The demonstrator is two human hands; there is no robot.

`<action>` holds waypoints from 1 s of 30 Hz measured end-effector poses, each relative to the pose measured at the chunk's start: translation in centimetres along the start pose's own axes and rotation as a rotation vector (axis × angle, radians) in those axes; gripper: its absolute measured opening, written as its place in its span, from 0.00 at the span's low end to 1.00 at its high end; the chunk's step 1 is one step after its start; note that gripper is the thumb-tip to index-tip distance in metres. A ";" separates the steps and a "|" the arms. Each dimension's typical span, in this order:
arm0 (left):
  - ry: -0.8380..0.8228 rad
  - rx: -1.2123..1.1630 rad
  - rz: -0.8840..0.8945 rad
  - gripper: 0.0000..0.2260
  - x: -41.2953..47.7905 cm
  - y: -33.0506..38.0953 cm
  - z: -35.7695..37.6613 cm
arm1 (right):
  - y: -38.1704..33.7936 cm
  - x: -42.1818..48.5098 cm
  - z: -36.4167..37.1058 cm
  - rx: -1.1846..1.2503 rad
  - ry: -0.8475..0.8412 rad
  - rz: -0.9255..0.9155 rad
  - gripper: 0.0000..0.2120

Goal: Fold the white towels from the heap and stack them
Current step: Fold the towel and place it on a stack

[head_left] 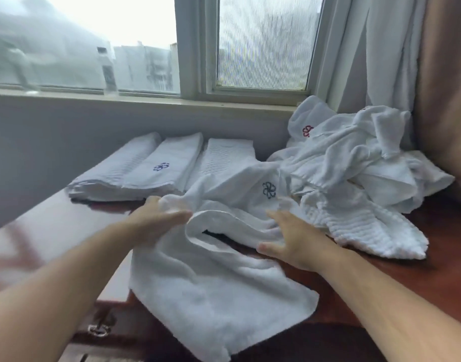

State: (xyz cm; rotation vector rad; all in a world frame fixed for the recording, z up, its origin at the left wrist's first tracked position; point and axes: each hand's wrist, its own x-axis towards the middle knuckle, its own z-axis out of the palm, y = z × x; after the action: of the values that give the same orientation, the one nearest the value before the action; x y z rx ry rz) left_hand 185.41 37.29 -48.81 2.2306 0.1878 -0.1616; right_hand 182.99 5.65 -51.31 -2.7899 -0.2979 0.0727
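Observation:
A white towel (213, 291) lies crumpled across the front of the wooden table (396, 288), its near end hanging over the edge. My left hand (156, 220) grips a bunched fold at the towel's far left part. My right hand (289, 239) rests with spread, straight fingers on the towel's right side. A heap of white towels (354, 163) with red and dark flower logos sits at the back right. Three folded towel stacks (156, 168) lie side by side at the back left.
The table stands against a grey wall under a window sill (145, 100). A white curtain (375, 53) and a brown curtain (443, 95) hang at the right behind the heap. A metal drawer handle (98, 330) shows below the table's front edge.

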 end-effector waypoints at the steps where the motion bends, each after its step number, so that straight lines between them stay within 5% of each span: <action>1: 0.001 0.090 0.006 0.48 0.2 0.1 -0.1 | 0.3 0.0 0.9 -0.053 -0.026 0.016 0.38; 5: 0.229 0.439 0.140 0.44 0.1 0.0 1.5 | 0.9 -0.3 2.0 -0.216 0.097 -0.058 0.17; 9: 0.461 0.504 0.706 0.19 -2.7 0.7 3.9 | 1.6 -1.5 1.7 -0.242 0.187 -0.276 0.10; 12: 0.300 0.422 0.513 0.16 -4.2 1.2 5.9 | 1.1 -1.8 1.2 0.085 0.117 -0.370 0.09; 15: 0.112 0.601 0.251 0.21 -3.8 1.3 7.1 | -0.5 -1.3 1.2 0.270 -0.068 -0.222 0.11; 21: 0.122 0.238 0.337 0.14 -2.7 0.7 5.4 | -0.5 -1.2 -1.3 -0.035 -0.074 0.011 0.22; 25: 0.015 0.484 0.503 0.04 -2.7 -0.7 4.0 | -1.0 -1.2 -3.1 -0.338 -0.231 0.300 0.22; 27: -0.025 0.647 0.544 0.16 -2.6 -1.3 3.9 | -1.7 -1.2 -2.4 -0.431 -0.117 0.199 0.19; 30: 0.006 0.799 0.505 0.30 -1.7 -2.0 3.4 | -3.4 -1.4 0.1 -0.108 -0.098 -0.060 0.24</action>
State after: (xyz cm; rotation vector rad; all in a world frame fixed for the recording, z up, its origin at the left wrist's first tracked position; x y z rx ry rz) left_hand 183.16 35.73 -52.12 2.9800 -0.5285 0.0644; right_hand 180.91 8.52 -50.29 -2.8872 -0.4207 0.1843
